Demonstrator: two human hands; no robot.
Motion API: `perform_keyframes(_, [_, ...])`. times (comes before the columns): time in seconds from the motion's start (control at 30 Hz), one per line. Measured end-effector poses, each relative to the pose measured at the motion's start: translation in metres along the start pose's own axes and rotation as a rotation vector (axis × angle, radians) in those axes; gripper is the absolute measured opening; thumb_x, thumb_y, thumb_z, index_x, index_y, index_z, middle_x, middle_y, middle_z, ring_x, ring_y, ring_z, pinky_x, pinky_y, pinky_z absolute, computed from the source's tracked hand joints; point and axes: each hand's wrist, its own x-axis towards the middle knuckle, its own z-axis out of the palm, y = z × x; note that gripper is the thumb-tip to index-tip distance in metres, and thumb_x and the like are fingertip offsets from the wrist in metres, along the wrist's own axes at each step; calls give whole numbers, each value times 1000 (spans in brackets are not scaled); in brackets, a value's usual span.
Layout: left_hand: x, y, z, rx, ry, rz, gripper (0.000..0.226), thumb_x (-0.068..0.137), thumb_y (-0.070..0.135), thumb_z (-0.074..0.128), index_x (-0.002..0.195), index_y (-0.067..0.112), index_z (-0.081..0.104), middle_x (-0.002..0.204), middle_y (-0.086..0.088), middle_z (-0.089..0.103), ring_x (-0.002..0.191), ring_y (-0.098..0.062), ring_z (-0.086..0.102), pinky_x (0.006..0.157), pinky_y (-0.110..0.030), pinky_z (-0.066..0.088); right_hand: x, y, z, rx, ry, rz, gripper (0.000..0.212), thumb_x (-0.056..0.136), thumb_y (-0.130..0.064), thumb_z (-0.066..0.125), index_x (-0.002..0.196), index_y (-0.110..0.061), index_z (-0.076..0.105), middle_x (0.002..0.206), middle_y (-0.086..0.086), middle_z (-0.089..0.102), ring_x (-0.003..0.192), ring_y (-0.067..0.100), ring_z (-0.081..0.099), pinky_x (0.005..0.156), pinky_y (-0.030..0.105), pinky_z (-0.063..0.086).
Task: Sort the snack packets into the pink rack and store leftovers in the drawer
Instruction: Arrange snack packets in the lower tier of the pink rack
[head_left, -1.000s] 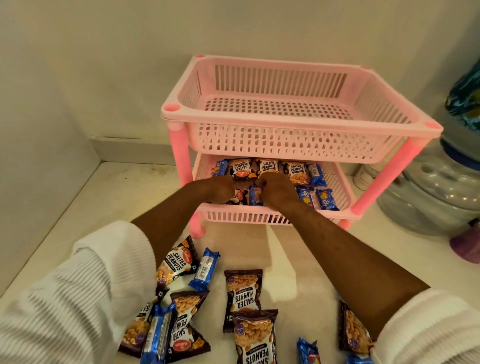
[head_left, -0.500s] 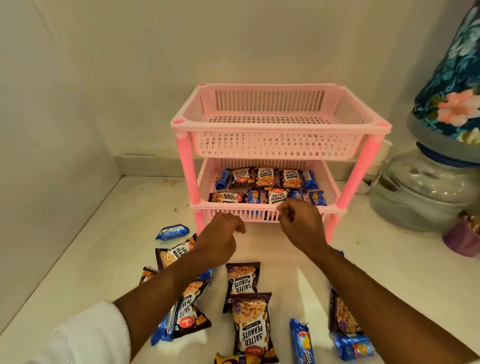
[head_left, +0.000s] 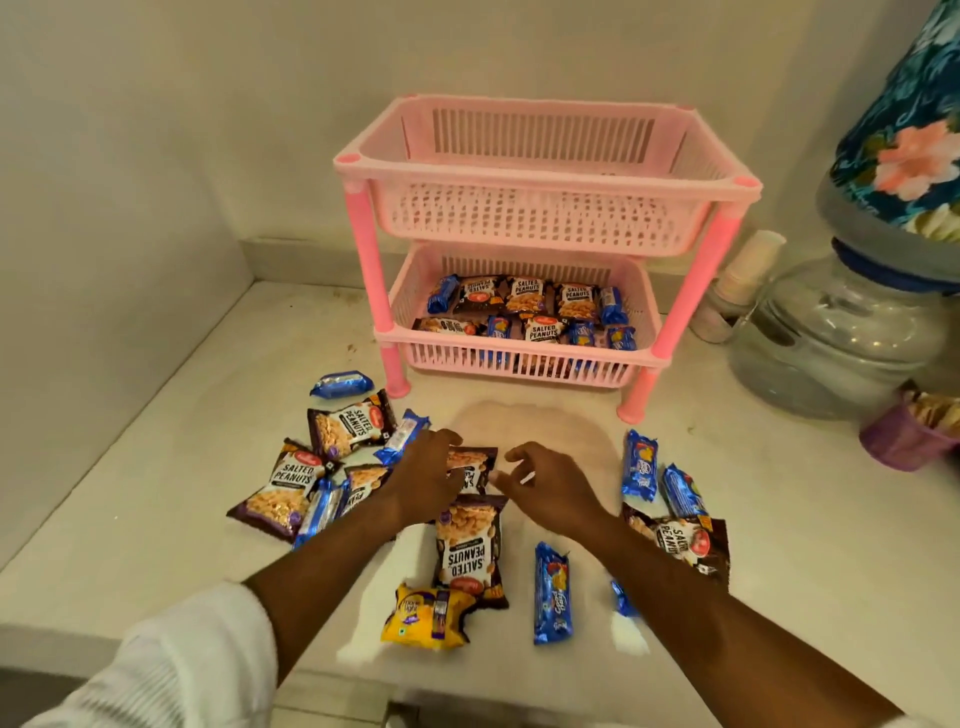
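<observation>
Brown peanut pkt (head_left: 470, 467) under left hand (head_left: 423, 475) fingers, right hand (head_left: 550, 486) loosely curled, holding nothing

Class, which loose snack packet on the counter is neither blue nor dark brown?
The yellow packet nearest the counter's front edge; every other loose packet is blue or dark brown.

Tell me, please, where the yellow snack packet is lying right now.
In the head view, the yellow snack packet lies on the counter near its front edge, just below a brown salted peanuts packet and left of a blue biscuit packet.
</observation>
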Motion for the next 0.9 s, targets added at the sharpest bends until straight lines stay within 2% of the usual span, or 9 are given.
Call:
perform_keyframes(0.1, [-2, 7, 13, -45, 54, -162, 49, 92, 25, 61, 137, 10, 46, 132, -17, 47, 125, -31, 48, 102, -39, 44, -14, 4, 21, 31, -111, 74, 75, 78, -72, 65, 133, -23, 52, 114, -3, 70, 99, 14, 65, 73, 26, 48])
perform_keyframes(0.2, [-1, 7, 18, -52, 25, -259, 55, 90, 29, 66, 139, 16, 44, 133, -17, 48, 121, -33, 53, 99, -41, 48, -23, 4, 34, 25, -153, 46, 80, 74, -66, 74, 134, -18, 49, 117, 1, 70, 101, 17, 67, 82, 34, 55])
perform_keyframes(0.37, [0, 3, 19, -142, 41, -318, 53, 88, 29, 68, 135, 17, 47, 127, -12, 59, 110, -28, 61, 91, -40, 55, -27, 4, 44, 33, -162, 49, 89, 72, -51, 84, 142, -16, 41, 128, 4, 66, 113, 21, 64, 86, 30, 52])
perform_keyframes(0.47, [4, 1, 20, -215, 45, -356, 52, 88, 26, 69, 132, 11, 46, 125, -12, 60, 110, -27, 62, 91, -42, 55, -26, 3, 45, 57, -139, 66, 87, 73, -44, 86, 143, -17, 41, 128, 5, 67, 112, 21, 65, 87, 31, 53])
perform_keyframes(0.63, [15, -1, 22, -342, 39, -383, 52, 86, 16, 70, 131, 8, 47, 129, -13, 57, 115, -27, 58, 95, -39, 52, -26, 2, 43, 72, -60, 115, 77, 71, -43, 88, 134, -23, 47, 122, -1, 68, 106, 17, 66, 75, 26, 46])
perform_keyframes(0.77, [20, -2, 24, -460, 26, -428, 48, 84, 6, 68, 127, 9, 47, 125, -14, 56, 110, -27, 59, 92, -44, 55, -23, 3, 41, 86, -5, 119, 74, 71, -39, 88, 132, -26, 47, 119, -2, 69, 104, 18, 67, 82, 32, 53])
perform_keyframes(0.9, [28, -2, 20, -567, 11, -462, 69, 82, -2, 64, 144, 10, 35, 131, -15, 53, 117, -31, 55, 96, -46, 53, -24, 2, 41, 148, 47, 114, 70, 73, -32, 88, 129, -24, 48, 115, -1, 71, 99, 17, 69, 85, 39, 57])
